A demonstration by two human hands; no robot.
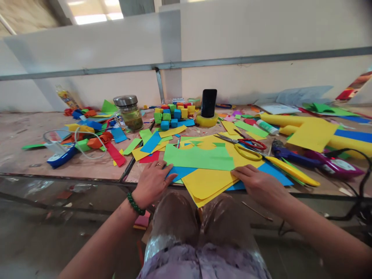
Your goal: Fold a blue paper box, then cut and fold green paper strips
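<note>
A light green paper strip [200,159] with a jagged, cut upper edge lies across stacked yellow paper sheets [207,184] at the table's front edge. My left hand [152,180] rests by the strip's lower left corner, its fingers flat and the thumb held apart. At the lower right corner, the fingers of my right hand [255,180] are pressed together on the green strip, over the yellow sheets; my palm hides their exact hold. Blue paper [181,174] shows under the stack. Red-handled scissors [255,144] and yellow-handled scissors [248,152] lie just behind my right hand.
Small coloured paper cubes [173,116] sit behind the strip, beside a phone [209,103] standing on a yellow tape roll [207,120]. A lidded glass jar [129,114] stands left. Rightward lie a yellow cutter [293,170], a purple glue gun [334,164] with its cable and a glue stick [266,126].
</note>
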